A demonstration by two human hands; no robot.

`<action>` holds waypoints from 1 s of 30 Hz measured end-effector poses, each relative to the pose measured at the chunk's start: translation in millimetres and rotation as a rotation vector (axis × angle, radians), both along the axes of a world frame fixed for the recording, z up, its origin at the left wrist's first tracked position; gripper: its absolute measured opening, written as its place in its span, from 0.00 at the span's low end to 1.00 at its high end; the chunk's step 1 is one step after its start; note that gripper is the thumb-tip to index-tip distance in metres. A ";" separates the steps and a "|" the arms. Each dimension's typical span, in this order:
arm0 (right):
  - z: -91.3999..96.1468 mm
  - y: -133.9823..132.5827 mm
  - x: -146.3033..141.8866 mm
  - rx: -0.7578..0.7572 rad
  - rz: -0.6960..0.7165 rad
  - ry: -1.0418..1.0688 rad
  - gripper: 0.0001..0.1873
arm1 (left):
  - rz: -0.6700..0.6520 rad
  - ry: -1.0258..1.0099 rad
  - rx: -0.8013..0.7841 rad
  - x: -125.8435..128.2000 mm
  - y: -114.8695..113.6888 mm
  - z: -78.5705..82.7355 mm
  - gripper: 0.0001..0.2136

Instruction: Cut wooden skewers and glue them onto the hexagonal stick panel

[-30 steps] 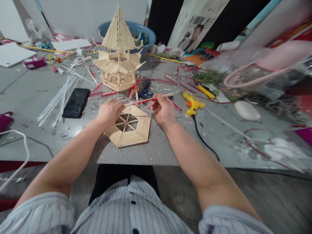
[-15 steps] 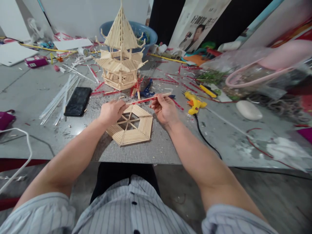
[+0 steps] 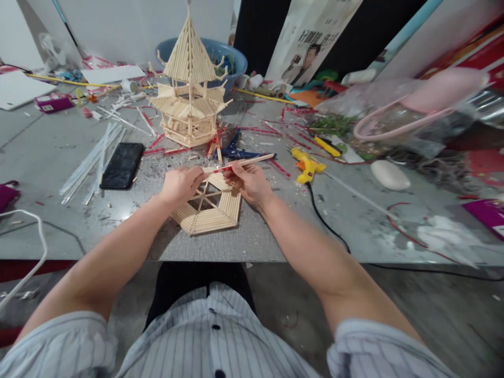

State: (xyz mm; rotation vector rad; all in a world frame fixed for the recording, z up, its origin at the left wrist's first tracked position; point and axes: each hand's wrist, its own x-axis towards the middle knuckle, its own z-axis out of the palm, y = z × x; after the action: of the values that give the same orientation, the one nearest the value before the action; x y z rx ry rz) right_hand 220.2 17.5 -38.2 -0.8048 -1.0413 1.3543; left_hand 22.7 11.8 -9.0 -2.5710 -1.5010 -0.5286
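Observation:
A thin pale wooden stick with a red strip along part of it spans between my hands. My left hand is closed on its left end. My right hand pinches it near the middle, and its bare right end sticks out past my fingers. Beneath them a flat hexagonal frame of wooden sticks, with crossing spokes inside, lies on the table, partly covered by both hands. Behind it stands a wooden-stick pagoda model with a pointed roof.
A black phone and clear glue sticks lie to the left. Blue pliers sit behind my right hand. On the right are a yellow glue gun with a black cord, a yellow cutter and a white oval object.
My right hand has slid left along the stick, closer to my left hand. More bare wood shows at the right end, and less of the red strip is visible. The view has shifted slightly.

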 end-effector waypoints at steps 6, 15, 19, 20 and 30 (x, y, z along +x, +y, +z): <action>2.7 -4.5 -3.1 0.051 0.033 -0.088 0.19 | -0.030 0.003 0.006 3.5 -1.5 -0.2 0.19; 5.9 -3.0 -5.8 0.075 0.002 -0.072 0.21 | -0.053 0.003 0.025 -0.7 0.0 3.5 0.19; 6.3 6.8 7.2 -0.004 -0.203 0.014 0.19 | -0.002 -0.001 -0.005 -5.3 4.2 4.4 0.18; 6.0 9.1 10.4 -0.014 -0.240 0.023 0.19 | 0.011 -0.004 -0.016 -6.4 5.2 4.5 0.18; 4.1 20.0 27.5 -0.073 -0.351 0.175 0.17 | 0.166 -0.045 -0.069 -21.5 18.5 9.5 0.18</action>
State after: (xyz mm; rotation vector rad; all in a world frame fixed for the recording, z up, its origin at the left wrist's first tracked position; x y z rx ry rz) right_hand 247.7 37.5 -34.1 -0.8612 -0.6805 1.1425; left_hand 1.2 30.4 0.5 -2.4690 -1.7579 -0.5259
